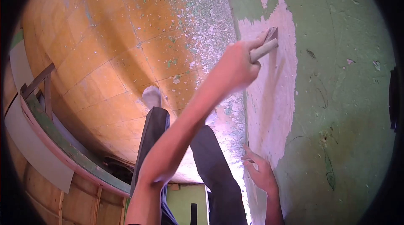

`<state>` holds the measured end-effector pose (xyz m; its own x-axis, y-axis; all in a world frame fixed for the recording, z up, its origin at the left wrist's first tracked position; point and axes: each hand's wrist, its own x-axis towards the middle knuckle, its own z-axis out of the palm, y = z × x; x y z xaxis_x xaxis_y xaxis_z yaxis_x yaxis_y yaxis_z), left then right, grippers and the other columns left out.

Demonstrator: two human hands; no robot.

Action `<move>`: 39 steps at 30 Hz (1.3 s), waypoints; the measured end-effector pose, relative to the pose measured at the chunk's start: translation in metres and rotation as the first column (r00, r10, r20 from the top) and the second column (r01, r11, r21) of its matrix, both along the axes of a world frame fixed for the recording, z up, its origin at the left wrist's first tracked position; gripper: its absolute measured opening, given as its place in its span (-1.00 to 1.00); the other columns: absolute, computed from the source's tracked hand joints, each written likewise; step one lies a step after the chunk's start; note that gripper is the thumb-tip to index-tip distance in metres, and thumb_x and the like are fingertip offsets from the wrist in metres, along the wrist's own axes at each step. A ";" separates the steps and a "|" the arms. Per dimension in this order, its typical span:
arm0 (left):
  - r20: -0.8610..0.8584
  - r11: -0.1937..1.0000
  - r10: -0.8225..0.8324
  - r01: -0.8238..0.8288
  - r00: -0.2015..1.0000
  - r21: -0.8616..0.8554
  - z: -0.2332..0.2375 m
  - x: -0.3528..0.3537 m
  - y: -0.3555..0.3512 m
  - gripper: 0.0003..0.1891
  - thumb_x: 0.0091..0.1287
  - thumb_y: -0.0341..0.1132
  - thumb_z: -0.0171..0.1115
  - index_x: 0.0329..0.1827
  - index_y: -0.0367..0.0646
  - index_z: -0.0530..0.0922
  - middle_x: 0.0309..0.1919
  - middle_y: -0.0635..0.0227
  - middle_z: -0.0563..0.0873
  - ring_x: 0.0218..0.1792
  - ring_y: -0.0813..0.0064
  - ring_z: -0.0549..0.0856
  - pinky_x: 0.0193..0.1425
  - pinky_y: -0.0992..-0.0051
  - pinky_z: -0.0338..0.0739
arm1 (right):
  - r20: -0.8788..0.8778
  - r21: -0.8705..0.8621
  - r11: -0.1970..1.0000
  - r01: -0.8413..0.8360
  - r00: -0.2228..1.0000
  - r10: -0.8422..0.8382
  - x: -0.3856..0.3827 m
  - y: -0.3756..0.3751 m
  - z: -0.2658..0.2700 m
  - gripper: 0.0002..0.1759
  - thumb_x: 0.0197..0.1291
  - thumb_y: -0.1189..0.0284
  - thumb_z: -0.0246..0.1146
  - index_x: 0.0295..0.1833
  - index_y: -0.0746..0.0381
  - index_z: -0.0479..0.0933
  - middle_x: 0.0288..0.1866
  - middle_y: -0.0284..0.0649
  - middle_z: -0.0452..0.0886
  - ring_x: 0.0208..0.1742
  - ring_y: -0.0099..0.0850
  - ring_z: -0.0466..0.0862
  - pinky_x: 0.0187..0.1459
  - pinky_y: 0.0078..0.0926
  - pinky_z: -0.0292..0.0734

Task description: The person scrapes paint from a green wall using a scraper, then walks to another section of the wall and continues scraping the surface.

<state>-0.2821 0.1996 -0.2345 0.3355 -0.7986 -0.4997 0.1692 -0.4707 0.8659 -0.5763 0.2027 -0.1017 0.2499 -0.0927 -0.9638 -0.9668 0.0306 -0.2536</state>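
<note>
My left hand point(240, 65) reaches across from the left, its fingers closed around the pale handle of a scraper point(264, 51). The scraper's working end lies against a scraped, whitish-pink patch point(284, 67) on the green wall point(336, 44). Lower down, my right hand point(261, 173) is beside the bottom of that patch, near the foot of the wall. Its fingers are loosely spread and hold nothing.
Paint flakes point(206, 18) cover the orange tiled floor point(101, 35) along the wall's base. My foot point(152, 96) stands on the tiles, with my dark-trousered legs below. At the lower left is a curved pink-and-green wooden piece point(73, 151).
</note>
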 end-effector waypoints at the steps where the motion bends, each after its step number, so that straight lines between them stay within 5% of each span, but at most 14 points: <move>1: 0.015 1.000 -0.030 0.030 0.999 0.003 -0.005 0.002 0.001 -0.31 0.20 -0.56 0.02 0.47 0.06 0.46 -0.21 0.19 0.81 -0.49 0.47 0.63 -0.32 0.39 0.55 | -0.006 0.001 1.000 0.005 1.000 -0.005 0.001 0.000 -0.001 -0.40 0.36 0.45 0.16 0.52 0.14 0.36 0.03 -0.05 0.73 0.03 -0.24 0.74 0.12 -0.34 0.55; 7: 0.103 0.989 0.145 -0.144 0.984 -0.021 -0.012 -0.021 -0.005 -0.30 0.21 -0.54 0.00 0.50 0.02 0.42 -0.09 -0.03 0.78 -0.33 0.38 0.73 -0.18 0.38 0.60 | 0.044 0.042 0.999 0.005 0.999 -0.006 0.010 0.019 -0.005 -0.39 0.35 0.51 0.15 0.53 0.15 0.34 -0.02 -0.03 0.73 -0.04 -0.29 0.76 0.07 -0.35 0.58; 11: -0.003 0.988 0.153 -0.153 0.988 0.006 -0.008 -0.031 0.001 -0.42 0.45 -0.31 0.08 0.57 -0.02 0.31 -0.02 -0.12 0.73 -0.05 0.21 0.76 0.09 0.34 0.58 | 0.032 -0.004 0.957 0.290 0.957 -0.290 0.017 0.021 -0.002 -0.44 0.42 0.46 0.09 0.50 0.34 0.34 -0.08 -0.08 0.70 -0.04 -0.35 0.73 0.07 -0.37 0.58; 14: -0.131 0.979 0.188 -0.196 0.974 -0.058 0.021 -0.043 0.039 -0.40 0.56 -0.16 0.06 0.62 -0.03 0.18 0.14 -0.08 0.66 0.09 0.21 0.70 0.20 0.35 0.52 | 0.235 -0.146 0.874 0.463 0.875 -0.424 0.034 0.027 -0.009 -0.43 0.47 0.35 0.04 0.51 0.37 0.31 0.04 -0.04 0.64 0.04 -0.31 0.68 0.11 -0.38 0.55; 15: -0.184 0.976 0.183 -0.201 0.966 -0.087 0.037 -0.047 0.052 -0.38 0.59 -0.12 0.04 0.65 -0.03 0.12 0.20 -0.07 0.62 0.14 0.22 0.67 0.24 0.36 0.49 | 0.293 -0.094 0.855 0.510 0.835 -0.466 0.038 0.026 -0.009 -0.31 0.52 0.21 -0.03 0.60 0.37 0.12 0.30 0.03 0.48 0.22 -0.27 0.58 0.19 -0.36 0.50; 17: -0.469 0.964 0.247 -0.263 0.848 0.033 0.075 -0.059 0.073 -0.37 0.61 -0.16 -0.01 0.67 -0.04 0.04 0.35 -0.03 0.50 0.23 0.25 0.61 0.30 0.36 0.44 | 0.428 -0.007 0.823 0.569 0.745 -0.512 0.068 0.027 -0.003 -0.26 0.54 0.18 -0.06 0.64 0.34 -0.04 0.42 0.04 0.34 0.32 -0.24 0.49 0.26 -0.32 0.45; 19: -0.525 0.942 0.322 -0.321 0.788 0.095 0.093 -0.066 0.086 -0.37 0.62 -0.18 -0.04 0.67 -0.06 0.02 0.40 0.03 0.44 0.25 0.30 0.57 0.33 0.38 0.41 | 0.498 0.103 0.822 0.559 0.686 -0.530 0.097 0.036 -0.008 -0.20 0.57 0.13 -0.14 0.67 0.33 -0.26 0.57 0.05 0.15 0.45 -0.22 0.35 0.37 -0.29 0.33; 21: -0.394 0.908 0.402 -0.415 0.826 0.057 0.091 -0.080 0.087 -0.39 0.63 -0.19 -0.04 0.67 -0.08 0.06 0.35 0.11 0.46 0.20 0.37 0.55 0.32 0.40 0.39 | 0.523 0.043 0.863 0.503 0.724 -0.449 0.114 0.028 -0.015 -0.25 0.58 0.17 -0.11 0.67 0.30 -0.19 0.41 0.01 0.31 0.19 -0.33 0.44 0.15 -0.39 0.41; 24: -0.195 0.968 0.250 -0.242 0.948 0.065 0.099 -0.054 0.094 -0.42 0.62 -0.20 -0.04 0.65 -0.11 0.12 0.18 0.19 0.50 0.16 0.40 0.51 0.34 0.42 0.36 | 0.541 -0.029 0.904 0.427 0.767 -0.345 0.138 0.021 -0.029 -0.31 0.59 0.23 -0.07 0.66 0.26 -0.08 0.16 -0.05 0.54 -0.20 -0.50 0.58 -0.20 -0.54 0.52; 26: -0.203 0.958 0.287 -0.280 0.936 0.060 0.093 -0.046 0.104 -0.42 0.62 -0.18 -0.03 0.62 -0.19 0.16 0.09 0.15 0.51 0.20 0.39 0.49 0.40 0.39 0.31 | 0.444 -0.014 0.895 0.446 0.805 -0.394 0.162 0.007 -0.022 -0.34 0.54 0.30 -0.01 0.65 0.19 0.03 -0.33 -0.32 0.58 -0.65 -0.68 0.39 -0.63 -0.64 0.34; 28: -0.171 0.965 0.263 -0.256 0.950 0.062 0.081 -0.039 0.112 -0.40 0.62 -0.16 -0.03 0.62 -0.21 0.15 0.20 0.10 0.51 0.25 0.36 0.50 0.43 0.37 0.31 | 0.465 -0.048 0.897 0.440 0.804 -0.370 0.160 -0.015 -0.039 -0.32 0.45 0.38 0.03 0.63 0.19 0.08 -0.43 -0.36 0.45 -0.62 -0.66 0.41 -0.61 -0.62 0.37; 31: -0.141 0.969 0.237 -0.224 0.961 0.100 0.082 -0.040 0.111 -0.40 0.61 -0.11 -0.03 0.61 -0.22 0.18 0.36 0.01 0.46 0.38 0.33 0.45 0.46 0.36 0.28 | 0.595 -0.064 0.769 0.636 0.643 -0.482 0.168 -0.037 -0.066 -0.30 0.36 0.43 0.06 0.61 0.21 0.15 -0.47 -0.38 0.44 -0.65 -0.66 0.37 -0.64 -0.61 0.33; 34: -0.148 0.953 0.297 -0.283 0.943 0.109 0.080 -0.055 0.091 -0.39 0.60 -0.09 -0.01 0.59 -0.24 0.21 0.42 -0.01 0.45 0.41 0.28 0.47 0.44 0.38 0.32 | 0.541 0.102 0.686 0.720 0.539 -0.646 0.170 -0.048 -0.061 -0.32 0.37 0.42 0.08 0.59 0.23 0.19 -0.48 -0.40 0.44 -0.67 -0.67 0.35 -0.65 -0.63 0.30; 39: -0.124 0.962 0.255 -0.239 0.959 0.130 0.056 -0.041 0.031 -0.43 0.59 -0.10 0.01 0.54 -0.26 0.27 0.02 -0.09 0.70 0.03 0.25 0.70 0.12 0.33 0.53 | 0.566 0.012 0.753 0.657 0.616 -0.547 0.154 -0.047 -0.057 -0.32 0.41 0.33 0.15 0.56 0.31 0.21 -0.50 -0.42 0.45 -0.69 -0.68 0.34 -0.67 -0.64 0.26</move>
<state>-0.3227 0.2307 -0.1784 0.4365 -0.6355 -0.6369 0.4070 -0.4918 0.7697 -0.4227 0.1553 -0.1589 0.5109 -0.5581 -0.6539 -0.4659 0.4595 -0.7562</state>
